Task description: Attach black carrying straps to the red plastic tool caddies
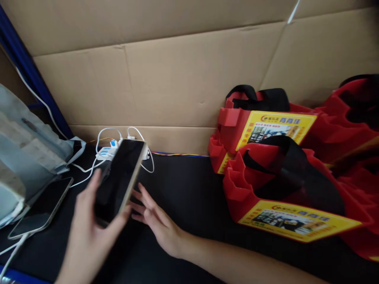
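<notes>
A smartphone (124, 169) with a dark screen and a pale edge is gripped in my left hand (91, 225), thumb along one side and fingers along the other. It is tilted, with its screen facing up toward me. Just to its right is my right hand (156, 221), fingers spread and curved near the phone's lower right edge. Whether those fingertips touch the phone I cannot tell. Behind the phone, a white power strip (103, 153) with plugs and white cables is partly hidden.
A second phone (41, 209) lies at the left with a white cable at its lower end, beside a pale grey bag (32, 146). Several red plastic carriers (242, 193) with black straps and yellow labels stand at the right. Cardboard (171, 79) lines the back of the black surface (189, 197).
</notes>
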A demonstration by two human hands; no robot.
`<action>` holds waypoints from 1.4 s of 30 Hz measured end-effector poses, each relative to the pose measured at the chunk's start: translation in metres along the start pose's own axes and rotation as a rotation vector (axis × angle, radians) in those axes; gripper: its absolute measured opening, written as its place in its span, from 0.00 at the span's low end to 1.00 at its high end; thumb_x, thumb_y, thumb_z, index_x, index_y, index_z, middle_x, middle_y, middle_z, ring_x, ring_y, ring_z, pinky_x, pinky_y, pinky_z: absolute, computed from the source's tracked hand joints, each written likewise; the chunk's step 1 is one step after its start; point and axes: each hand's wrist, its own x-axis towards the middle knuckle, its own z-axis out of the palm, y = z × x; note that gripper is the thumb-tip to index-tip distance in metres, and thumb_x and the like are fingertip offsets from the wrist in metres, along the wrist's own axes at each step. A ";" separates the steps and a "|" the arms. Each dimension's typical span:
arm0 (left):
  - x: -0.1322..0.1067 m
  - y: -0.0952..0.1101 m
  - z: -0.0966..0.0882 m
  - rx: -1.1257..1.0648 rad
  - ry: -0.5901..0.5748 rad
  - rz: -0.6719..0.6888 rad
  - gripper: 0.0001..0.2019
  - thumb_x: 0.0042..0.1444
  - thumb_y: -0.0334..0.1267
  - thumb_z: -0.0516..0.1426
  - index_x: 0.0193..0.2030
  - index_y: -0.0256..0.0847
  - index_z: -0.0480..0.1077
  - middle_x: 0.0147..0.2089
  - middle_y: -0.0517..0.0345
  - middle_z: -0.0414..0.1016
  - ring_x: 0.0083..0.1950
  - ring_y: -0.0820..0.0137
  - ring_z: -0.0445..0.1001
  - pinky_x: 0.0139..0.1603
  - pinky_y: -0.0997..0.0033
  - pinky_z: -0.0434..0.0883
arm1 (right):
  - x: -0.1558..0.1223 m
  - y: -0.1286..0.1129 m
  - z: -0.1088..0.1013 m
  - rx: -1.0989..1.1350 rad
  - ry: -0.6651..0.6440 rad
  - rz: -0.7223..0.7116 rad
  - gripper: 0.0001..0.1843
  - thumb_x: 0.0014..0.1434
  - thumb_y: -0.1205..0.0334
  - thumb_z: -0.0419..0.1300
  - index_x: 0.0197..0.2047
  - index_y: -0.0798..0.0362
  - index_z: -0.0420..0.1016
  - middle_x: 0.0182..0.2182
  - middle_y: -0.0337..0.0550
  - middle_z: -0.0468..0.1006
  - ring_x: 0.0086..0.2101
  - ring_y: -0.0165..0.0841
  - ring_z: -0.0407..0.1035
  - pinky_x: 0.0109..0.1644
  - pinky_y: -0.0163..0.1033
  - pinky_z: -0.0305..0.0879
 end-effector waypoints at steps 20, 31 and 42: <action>0.050 -0.009 0.060 -1.052 -0.336 -0.846 0.18 0.47 0.47 0.58 0.41 0.36 0.72 0.35 0.55 0.77 0.31 0.67 0.74 0.31 0.71 0.68 | 0.017 0.003 -0.006 0.403 0.167 0.340 0.40 0.41 0.65 0.68 0.56 0.47 0.55 0.48 0.45 0.68 0.44 0.38 0.68 0.48 0.54 0.66; 0.047 -0.007 0.052 -1.061 -0.315 -0.804 0.16 0.47 0.46 0.58 0.39 0.36 0.72 0.33 0.54 0.76 0.33 0.65 0.74 0.32 0.70 0.67 | 0.018 0.010 -0.007 0.366 0.159 0.340 0.39 0.43 0.69 0.65 0.56 0.48 0.53 0.50 0.47 0.67 0.43 0.38 0.69 0.41 0.48 0.72; 0.049 -0.006 0.053 -1.093 -0.317 -0.796 0.19 0.48 0.46 0.58 0.44 0.37 0.71 0.35 0.55 0.76 0.35 0.64 0.74 0.37 0.67 0.70 | 0.019 0.006 -0.009 0.360 0.116 0.347 0.42 0.39 0.63 0.68 0.55 0.47 0.53 0.45 0.43 0.69 0.39 0.34 0.71 0.41 0.47 0.71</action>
